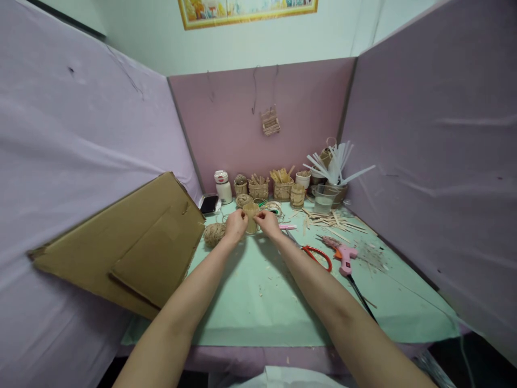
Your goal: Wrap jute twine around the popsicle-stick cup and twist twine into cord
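Observation:
A small tan cup-shaped piece [252,225], apparently of wooden strips, stands on the green cloth between my hands. My left hand [236,225] is closed in a pinch at its left side. From the right, my right hand [266,222] pinches close to its front. Whatever lies between the fingertips is too small to make out. A ball of twine [214,235] rests just left of my left hand, and another twine coil [244,201] sits behind. Right of my right hand lie red-handled scissors [319,255] and a pink marker-like stick [287,227].
A pink glue gun [346,255] with a black cord lies at right, near scattered wooden strips [333,220]. Stick-filled baskets [258,188], a white-lidded jar [223,187] and a clear water cup [323,200] line the back. Cardboard [133,242] leans at left.

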Available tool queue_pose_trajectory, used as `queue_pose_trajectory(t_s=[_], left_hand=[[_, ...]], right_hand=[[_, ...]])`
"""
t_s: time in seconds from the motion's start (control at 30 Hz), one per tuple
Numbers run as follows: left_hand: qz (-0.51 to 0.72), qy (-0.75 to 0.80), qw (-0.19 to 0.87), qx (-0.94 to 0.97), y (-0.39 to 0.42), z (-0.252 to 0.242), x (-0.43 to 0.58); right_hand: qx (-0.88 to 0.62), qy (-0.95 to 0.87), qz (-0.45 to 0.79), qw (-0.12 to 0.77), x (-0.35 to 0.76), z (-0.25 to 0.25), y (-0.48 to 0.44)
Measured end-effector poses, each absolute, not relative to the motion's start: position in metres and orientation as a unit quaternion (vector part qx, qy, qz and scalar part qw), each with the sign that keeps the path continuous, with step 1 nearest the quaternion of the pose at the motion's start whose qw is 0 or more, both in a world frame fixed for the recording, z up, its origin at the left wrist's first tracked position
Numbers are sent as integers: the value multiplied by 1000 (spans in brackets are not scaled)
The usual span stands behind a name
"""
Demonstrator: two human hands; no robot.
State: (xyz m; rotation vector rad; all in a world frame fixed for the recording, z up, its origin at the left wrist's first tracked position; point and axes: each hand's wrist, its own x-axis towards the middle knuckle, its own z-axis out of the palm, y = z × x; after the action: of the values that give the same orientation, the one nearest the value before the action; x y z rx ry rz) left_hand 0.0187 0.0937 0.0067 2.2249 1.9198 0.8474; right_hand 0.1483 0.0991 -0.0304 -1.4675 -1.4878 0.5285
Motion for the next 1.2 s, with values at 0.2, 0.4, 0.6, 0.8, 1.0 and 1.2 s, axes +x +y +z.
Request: queue_pose_trajectory(t_s=[0.2, 0.4, 0.6, 0.8, 1.0, 1.2], left_hand=[[258, 592, 29, 763, 90, 7, 17], [288, 560, 62, 775, 91, 0, 11], [296, 558, 72, 772, 91, -6, 10], [327, 566, 81, 753, 88, -13, 16], [334, 574, 76, 744, 90, -17, 17], [339, 564, 76, 749, 90, -22, 17]], right_hand=[[-596, -631, 197, 457, 148, -28, 95], [-556, -695, 159, 427, 151, -27, 90], [-561, -666, 193, 452, 149, -31, 92], [-561, -658, 202, 460, 146, -35, 91], [-563, -653, 201, 465, 143, -34, 87], [-580, -632, 178, 483, 139, -34, 86]])
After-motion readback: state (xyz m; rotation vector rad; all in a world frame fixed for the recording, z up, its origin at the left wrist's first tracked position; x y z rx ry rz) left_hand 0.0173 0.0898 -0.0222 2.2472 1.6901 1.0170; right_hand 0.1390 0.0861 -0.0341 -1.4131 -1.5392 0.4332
